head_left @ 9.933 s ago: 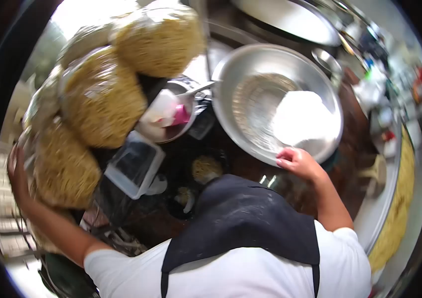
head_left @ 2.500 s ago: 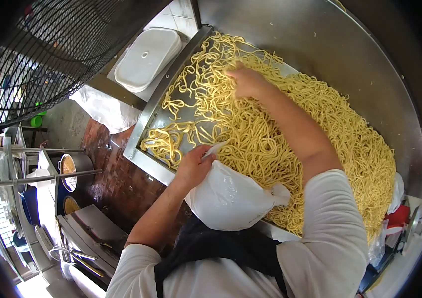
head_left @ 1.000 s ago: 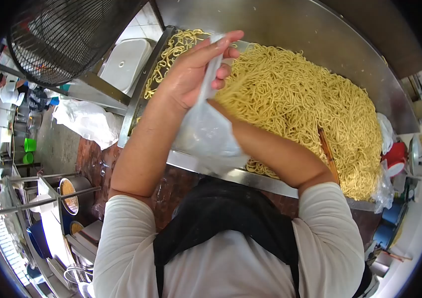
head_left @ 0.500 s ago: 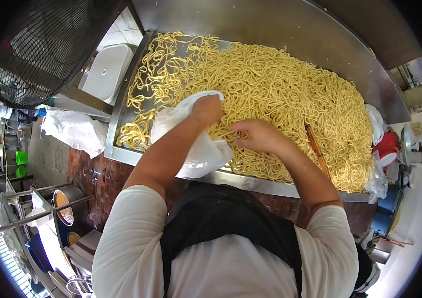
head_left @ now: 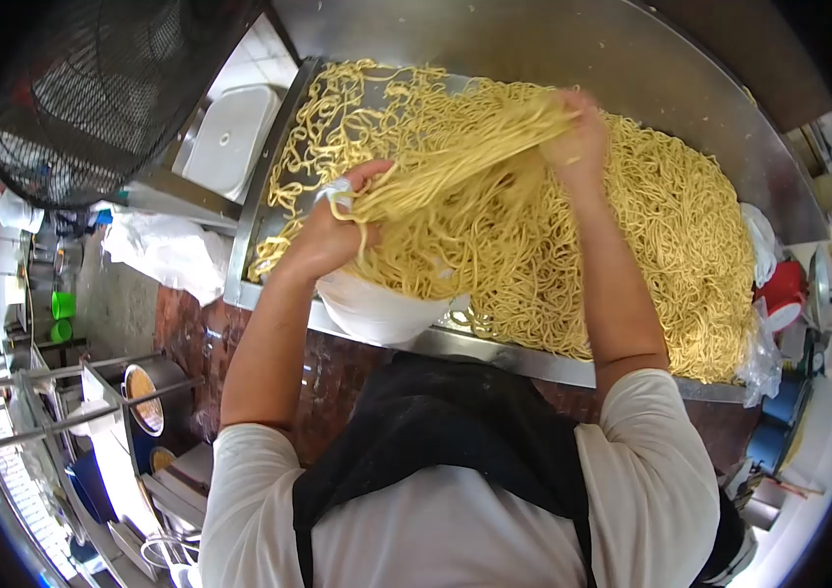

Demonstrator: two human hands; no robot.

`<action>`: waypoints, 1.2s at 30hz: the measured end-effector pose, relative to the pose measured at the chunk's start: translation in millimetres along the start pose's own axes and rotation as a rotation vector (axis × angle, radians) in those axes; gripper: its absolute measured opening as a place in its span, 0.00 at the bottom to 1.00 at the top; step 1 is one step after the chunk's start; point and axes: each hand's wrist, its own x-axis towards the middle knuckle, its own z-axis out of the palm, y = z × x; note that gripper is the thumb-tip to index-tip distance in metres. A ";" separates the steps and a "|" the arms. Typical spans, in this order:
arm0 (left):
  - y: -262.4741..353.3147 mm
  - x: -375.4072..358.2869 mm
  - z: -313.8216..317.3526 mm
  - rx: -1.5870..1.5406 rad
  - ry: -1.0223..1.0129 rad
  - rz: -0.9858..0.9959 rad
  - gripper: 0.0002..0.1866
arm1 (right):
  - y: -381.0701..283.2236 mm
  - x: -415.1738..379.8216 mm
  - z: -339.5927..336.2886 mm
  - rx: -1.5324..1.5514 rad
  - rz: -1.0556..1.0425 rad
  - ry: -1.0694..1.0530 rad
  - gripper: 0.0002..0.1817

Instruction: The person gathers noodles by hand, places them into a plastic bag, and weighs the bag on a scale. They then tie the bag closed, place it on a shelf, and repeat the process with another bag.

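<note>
Half a second ago our right hand [head_left: 578, 147] was down in the noodles [head_left: 671, 225] on the steel counter [head_left: 730, 118]; now it has risen, closed on a long hank of strands. Our left hand [head_left: 333, 230] grips the plastic bag [head_left: 377, 309] open at the counter's near edge, strands draping into its mouth, so bagging is under way.

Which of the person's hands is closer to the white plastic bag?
Left. The left hand grips the white plastic bag at its mouth, with noodle strands draped over it. The right hand is raised above the noodles, clutching a bunch, apart from the bag.
</note>
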 end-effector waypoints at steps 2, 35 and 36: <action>-39.4 -9.8 -2.9 0.194 -0.039 -0.122 0.29 | -10.8 50.4 -69.8 0.006 -0.279 0.229 0.19; -30.2 -42.3 -32.8 -0.045 -0.223 -0.073 0.23 | -39.2 181.0 16.1 -0.341 -0.065 -0.189 0.14; -23.7 -40.8 -33.5 -0.058 -0.210 -0.046 0.23 | -86.3 185.8 6.2 -0.357 -0.100 -0.224 0.15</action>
